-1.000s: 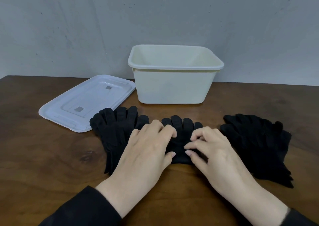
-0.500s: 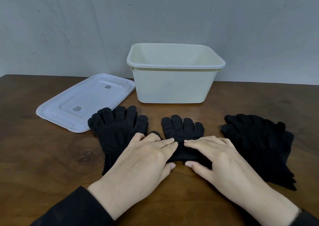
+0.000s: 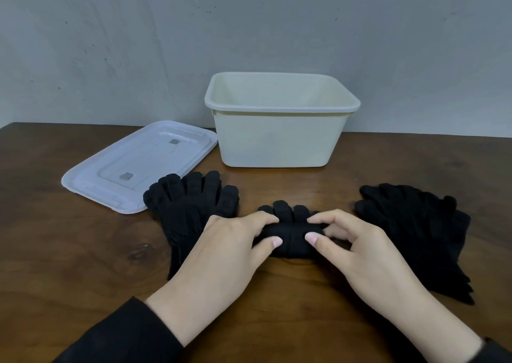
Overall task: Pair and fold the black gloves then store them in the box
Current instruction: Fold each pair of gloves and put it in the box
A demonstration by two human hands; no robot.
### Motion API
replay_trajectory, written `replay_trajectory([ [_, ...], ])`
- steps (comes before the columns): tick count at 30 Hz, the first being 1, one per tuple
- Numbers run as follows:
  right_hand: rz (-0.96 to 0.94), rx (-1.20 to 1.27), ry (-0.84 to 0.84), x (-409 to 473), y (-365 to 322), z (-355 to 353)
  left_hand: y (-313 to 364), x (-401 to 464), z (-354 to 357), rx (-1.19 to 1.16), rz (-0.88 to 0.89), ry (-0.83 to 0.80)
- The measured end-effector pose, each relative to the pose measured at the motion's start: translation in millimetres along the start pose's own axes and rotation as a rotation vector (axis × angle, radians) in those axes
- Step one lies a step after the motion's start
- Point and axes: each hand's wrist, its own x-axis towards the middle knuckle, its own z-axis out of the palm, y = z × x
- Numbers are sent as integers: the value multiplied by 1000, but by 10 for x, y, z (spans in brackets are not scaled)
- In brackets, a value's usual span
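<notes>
A: Gloves first: where is the pair being worked on?

B: The middle gloves [image 3: 291,238] lie on the worktop [image 3: 83,265], in front of the box and between the two other piles. Their near part is rolled or folded into a thick band, and the fingertips stick out beyond it toward the box.

A: And the hands?

B: Both are closed on that band. The left hand [image 3: 224,254] pinches its left end, thumb on the near side and fingers over the top. The right hand [image 3: 360,252] pinches the right end the same way. The two thumbs nearly meet at the middle.

A: The other gloves?

B: The left pile of gloves [image 3: 191,210] lies flat, fingers spread toward the lid, partly under the left hand. The right pile of gloves [image 3: 415,232] lies just beside the right hand, with cuffs trailing toward the near edge.

A: The box?

B: The cream box [image 3: 277,141] stands open behind the gloves, near the grey wall [image 3: 249,30]. I cannot see its floor. Its white lid [image 3: 138,166] lies flat on the worktop to the left, one corner just beside the box.
</notes>
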Motion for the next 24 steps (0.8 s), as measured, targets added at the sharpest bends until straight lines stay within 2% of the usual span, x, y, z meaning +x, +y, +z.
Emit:
replay_trajectory([
  [3,29,-41,76,37,55,68,2,56,20,143,5,34],
  [6,29,-144,94,35,68,93,-21,69,14,271,-1,2],
  [11,-114,-294,118,44,69,98,-56,47,-23,361,-10,-9],
  [15,-230,-414,136,52,101,139,-37,34,-3,336,122,73],
  [18,-305,-460,108,53,121,134,63,10,3,319,255,40],
  [24,-292,-490,-110,-15,68,22,24,22,78,364,217,-52],
])
